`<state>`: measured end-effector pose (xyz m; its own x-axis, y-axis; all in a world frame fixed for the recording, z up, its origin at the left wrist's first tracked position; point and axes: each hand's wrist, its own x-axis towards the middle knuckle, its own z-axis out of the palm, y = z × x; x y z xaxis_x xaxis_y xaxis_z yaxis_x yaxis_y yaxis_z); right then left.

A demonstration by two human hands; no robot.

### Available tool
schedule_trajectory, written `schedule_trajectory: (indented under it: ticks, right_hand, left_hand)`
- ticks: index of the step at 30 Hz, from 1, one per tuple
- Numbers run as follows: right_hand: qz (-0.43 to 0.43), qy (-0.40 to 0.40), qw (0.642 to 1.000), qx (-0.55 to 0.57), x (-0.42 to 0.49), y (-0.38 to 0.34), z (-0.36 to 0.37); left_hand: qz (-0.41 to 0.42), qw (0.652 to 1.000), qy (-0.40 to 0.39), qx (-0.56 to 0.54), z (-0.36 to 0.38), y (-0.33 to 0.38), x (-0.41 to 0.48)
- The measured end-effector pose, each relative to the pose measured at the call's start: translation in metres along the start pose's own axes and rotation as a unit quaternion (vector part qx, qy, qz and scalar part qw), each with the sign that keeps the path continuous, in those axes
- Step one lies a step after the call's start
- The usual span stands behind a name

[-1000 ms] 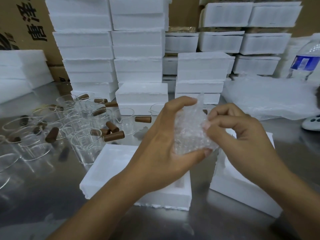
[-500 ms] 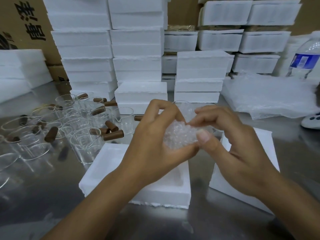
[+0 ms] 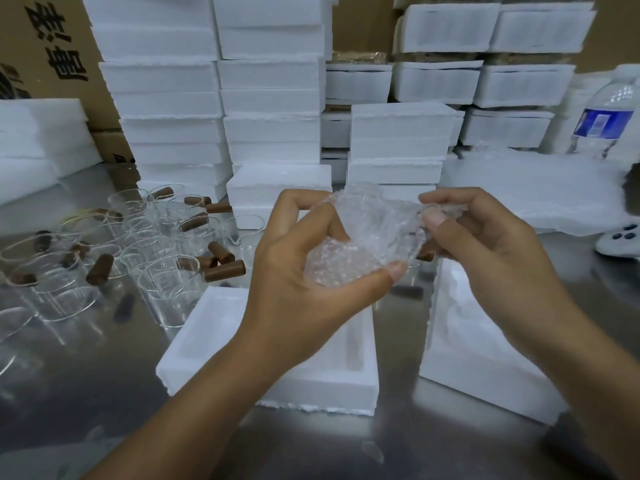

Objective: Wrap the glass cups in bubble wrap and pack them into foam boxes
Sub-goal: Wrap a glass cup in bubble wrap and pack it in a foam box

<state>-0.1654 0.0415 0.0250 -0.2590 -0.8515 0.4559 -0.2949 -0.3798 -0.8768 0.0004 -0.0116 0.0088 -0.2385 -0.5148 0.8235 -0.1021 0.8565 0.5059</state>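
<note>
A glass cup wrapped in bubble wrap [image 3: 363,244] hangs above the metal table, held between both hands. My left hand [image 3: 304,282] grips its body with thumb and curled fingers. My right hand [image 3: 485,258] pinches the loose end of the wrap at the upper right; a brown handle tip shows below that hand's thumb. Below the hands lies an open foam box [image 3: 207,341]. A second foam piece [image 3: 467,358] lies to the right of the open box. Several bare glass cups with brown handles [image 3: 156,251] stand at the left.
Stacks of white foam boxes [image 3: 270,98] fill the back. A pile of bubble wrap sheets [image 3: 540,188] lies at the right, with a water bottle [image 3: 602,123] behind it and a white remote [image 3: 620,240] at the edge. Foam slabs [image 3: 38,140] sit far left.
Both hands have drawn apart. The right hand moved right and pulled the wrap's end out sideways, while the left hand kept its grip on the wrapped cup.
</note>
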Motion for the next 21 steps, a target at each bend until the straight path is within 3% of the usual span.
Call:
schedule_trajectory:
  ticks: [5, 9, 12, 16, 19, 21]
  right_hand:
    - [0.091, -0.064, 0.988, 0.109, 0.006, 0.004, -0.008]
    - [0.120, -0.066, 0.981, 0.135, 0.011, 0.009, -0.018]
    - [0.137, 0.007, 0.977, 0.163, 0.018, 0.009, -0.029]
    - [0.161, 0.166, 0.953, 0.194, 0.027, 0.011, -0.044]
    - [0.182, 0.253, 0.935, 0.170, 0.031, 0.017, -0.051]
    - [0.199, 0.266, 0.930, 0.157, 0.031, 0.020, -0.052]
  left_hand:
    - [0.028, 0.999, 0.002, 0.034, 0.005, 0.003, -0.004]
    - [-0.024, 0.996, -0.075, 0.044, 0.008, 0.006, -0.006]
    - [-0.014, 0.991, -0.107, 0.077, 0.012, 0.014, -0.012]
    - [0.132, 0.982, -0.106, 0.090, 0.035, 0.032, -0.026]
    - [0.235, 0.926, -0.258, 0.142, 0.051, 0.041, -0.042]
    - [0.217, 0.883, -0.359, 0.210, 0.054, 0.045, -0.044]
